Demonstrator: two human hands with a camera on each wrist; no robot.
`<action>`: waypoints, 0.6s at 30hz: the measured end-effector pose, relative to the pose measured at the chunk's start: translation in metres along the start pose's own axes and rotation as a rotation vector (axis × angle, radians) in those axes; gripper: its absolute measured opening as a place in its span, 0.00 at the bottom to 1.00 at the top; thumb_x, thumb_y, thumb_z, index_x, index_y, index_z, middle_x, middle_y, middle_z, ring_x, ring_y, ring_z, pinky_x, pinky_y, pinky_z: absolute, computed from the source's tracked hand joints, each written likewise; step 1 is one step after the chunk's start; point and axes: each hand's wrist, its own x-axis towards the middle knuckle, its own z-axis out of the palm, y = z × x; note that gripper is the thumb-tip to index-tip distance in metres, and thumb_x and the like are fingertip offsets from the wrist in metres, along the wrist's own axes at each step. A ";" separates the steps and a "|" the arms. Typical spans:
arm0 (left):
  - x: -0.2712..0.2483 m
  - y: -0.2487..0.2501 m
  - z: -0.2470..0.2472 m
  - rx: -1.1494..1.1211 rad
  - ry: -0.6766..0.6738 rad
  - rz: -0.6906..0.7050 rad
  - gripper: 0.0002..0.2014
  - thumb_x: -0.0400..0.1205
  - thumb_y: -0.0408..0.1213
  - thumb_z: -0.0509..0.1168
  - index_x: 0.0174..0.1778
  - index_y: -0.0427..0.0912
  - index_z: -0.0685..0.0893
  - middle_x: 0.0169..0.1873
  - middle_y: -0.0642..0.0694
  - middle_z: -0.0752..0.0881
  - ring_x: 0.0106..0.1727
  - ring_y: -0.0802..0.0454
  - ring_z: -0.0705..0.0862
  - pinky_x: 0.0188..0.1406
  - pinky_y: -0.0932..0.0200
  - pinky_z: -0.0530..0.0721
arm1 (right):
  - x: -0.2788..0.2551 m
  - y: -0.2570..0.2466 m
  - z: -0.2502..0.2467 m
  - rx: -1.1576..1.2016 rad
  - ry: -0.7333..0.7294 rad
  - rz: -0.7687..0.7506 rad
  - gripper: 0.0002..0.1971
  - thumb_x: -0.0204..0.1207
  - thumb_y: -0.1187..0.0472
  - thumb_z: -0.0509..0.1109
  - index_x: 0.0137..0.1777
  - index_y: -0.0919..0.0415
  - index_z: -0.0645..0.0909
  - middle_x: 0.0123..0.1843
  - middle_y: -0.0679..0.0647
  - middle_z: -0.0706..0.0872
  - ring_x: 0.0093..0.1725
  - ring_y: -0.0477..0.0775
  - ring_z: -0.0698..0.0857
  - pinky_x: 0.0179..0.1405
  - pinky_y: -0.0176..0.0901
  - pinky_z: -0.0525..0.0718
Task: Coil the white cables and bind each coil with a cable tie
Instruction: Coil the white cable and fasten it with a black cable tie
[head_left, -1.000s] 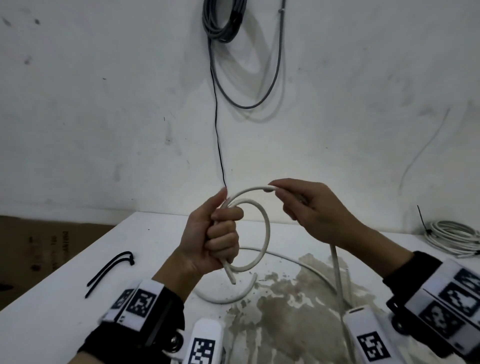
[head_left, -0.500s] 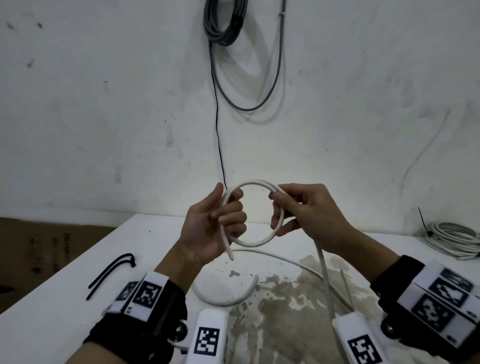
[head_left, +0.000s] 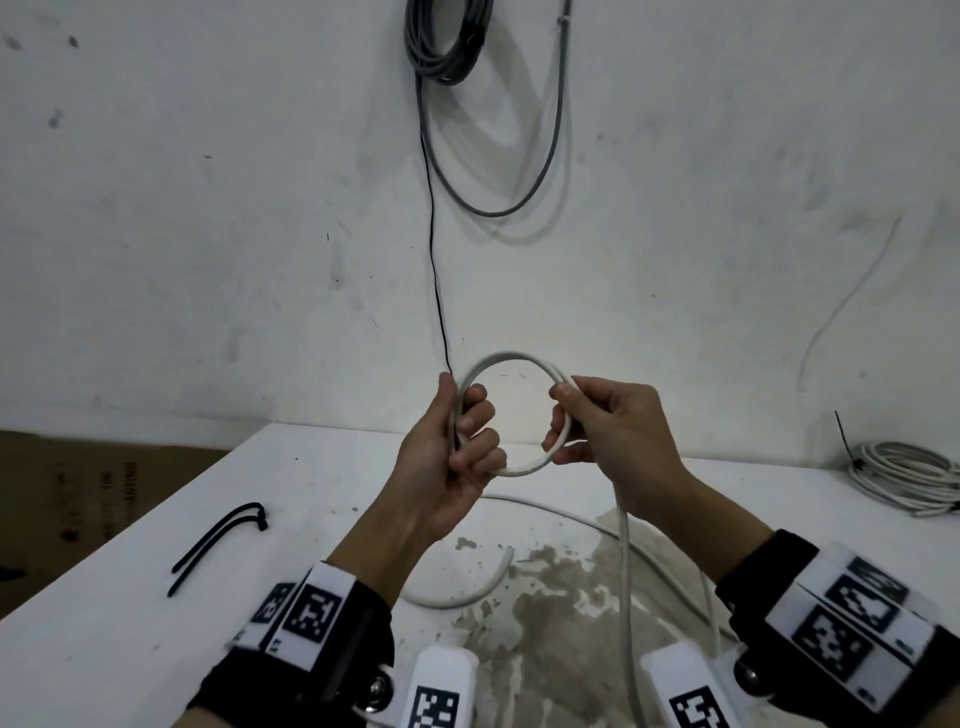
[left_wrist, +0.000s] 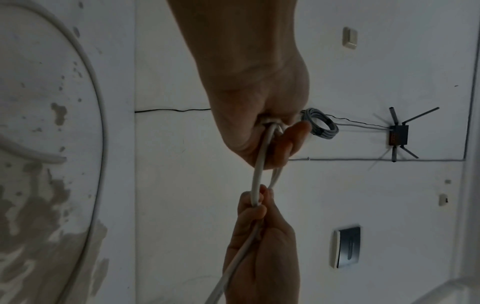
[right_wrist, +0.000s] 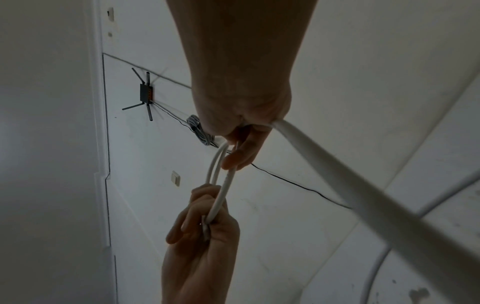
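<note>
White cable (head_left: 511, 358) looped above the bench (head_left: 156, 623); left hand (head_left: 447, 457) fingers curled round loop's left side; right hand (head_left: 608, 441) fingers pinch its right side; black cable ties (head_left: 218, 540) lie left.

The left hand (head_left: 447, 467) and right hand (head_left: 613, 441) each hide the stretch of white cable (head_left: 511, 358) inside their grip, its free length runs off the head view's bottom edge, and the gray coil (head_left: 447, 47) is cut off at the top, perhaps half visible.
</note>
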 end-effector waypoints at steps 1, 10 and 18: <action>-0.001 -0.001 -0.001 -0.021 -0.025 -0.020 0.19 0.86 0.50 0.49 0.35 0.43 0.73 0.17 0.53 0.66 0.09 0.62 0.62 0.10 0.71 0.63 | 0.000 0.001 -0.001 -0.002 0.008 0.004 0.11 0.80 0.68 0.65 0.38 0.73 0.82 0.27 0.60 0.79 0.21 0.51 0.83 0.20 0.36 0.80; -0.005 0.001 0.002 0.137 -0.153 -0.095 0.12 0.82 0.43 0.52 0.35 0.44 0.73 0.20 0.54 0.65 0.15 0.62 0.66 0.29 0.64 0.80 | 0.003 0.007 -0.010 -0.036 0.017 0.022 0.09 0.80 0.66 0.65 0.40 0.67 0.83 0.27 0.58 0.78 0.20 0.49 0.80 0.18 0.35 0.76; 0.002 -0.007 0.026 0.156 0.078 0.157 0.17 0.87 0.39 0.48 0.31 0.44 0.67 0.12 0.56 0.59 0.11 0.60 0.52 0.12 0.70 0.57 | -0.004 0.010 0.002 -0.080 -0.073 0.082 0.10 0.83 0.60 0.61 0.47 0.62 0.82 0.30 0.58 0.79 0.19 0.49 0.81 0.16 0.38 0.79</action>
